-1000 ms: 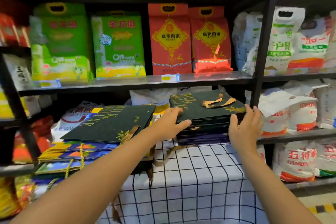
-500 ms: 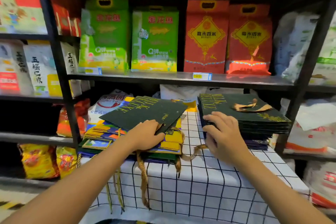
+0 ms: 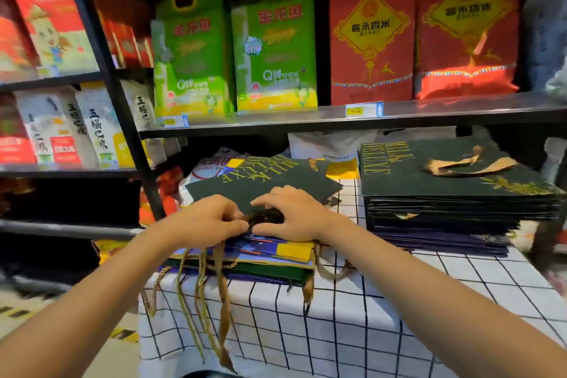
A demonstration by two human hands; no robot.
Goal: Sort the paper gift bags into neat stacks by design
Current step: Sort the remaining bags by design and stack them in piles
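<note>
1. Hands meet at the near edge of a dark green gift bag printed with gold "MILK DELUXE" lettering, which lies flat and skewed on top of the mixed pile.
2. The left hand has its fingers curled in at that edge, where the bag's brown handles bunch up; whether it actually pinches them cannot be told through the blur.
3. The right hand lies just beside it, fingers spread and pressing down on the bag, thumb low against the pile's side.
4. The mixed pile holds blue, yellow and green bags under the dark one, and its ribbon handles hang over the front of the table.
5. A neat stack of dark green bags with the same lettering sits to the right, well apart from both hands, with darker purple bags beneath it.
6. Both piles rest on a white tablecloth with a black grid.
7. Green rice bags and red rice bags stand upright on the black shelf behind.
</note>
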